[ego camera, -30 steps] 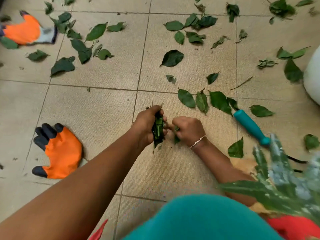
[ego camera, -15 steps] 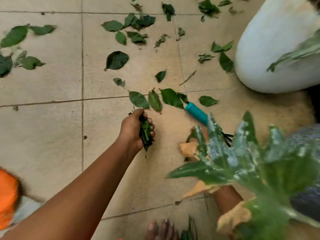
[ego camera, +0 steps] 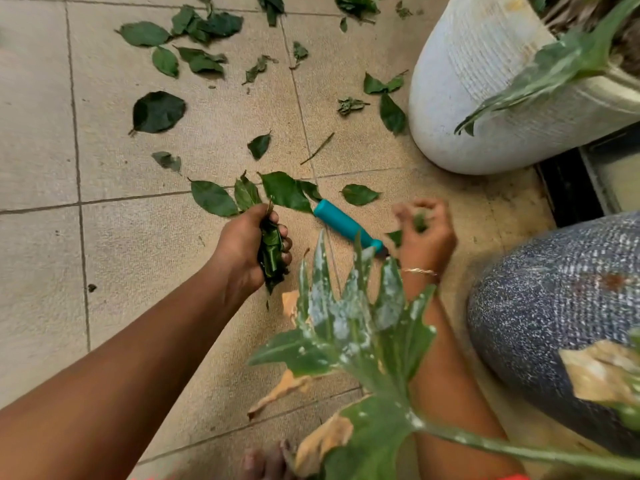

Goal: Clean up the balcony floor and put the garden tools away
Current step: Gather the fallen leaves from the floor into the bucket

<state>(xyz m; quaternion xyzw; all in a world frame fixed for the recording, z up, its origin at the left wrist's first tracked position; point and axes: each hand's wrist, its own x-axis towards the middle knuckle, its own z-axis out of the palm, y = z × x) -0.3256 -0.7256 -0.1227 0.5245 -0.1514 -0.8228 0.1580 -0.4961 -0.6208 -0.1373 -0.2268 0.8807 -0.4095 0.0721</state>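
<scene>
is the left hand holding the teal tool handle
No, the left hand grips a bunch of leaves, while the teal tool handle lies on the floor apart from it.

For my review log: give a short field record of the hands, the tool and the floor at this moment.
left hand: grips a bunch of crumpled green leaves
right hand: pinches a small green leaf, blurred
teal-handled garden tool: lies between the hands
beige tiled floor: many loose green leaves scattered
white ribbed plant pot: upper right
</scene>
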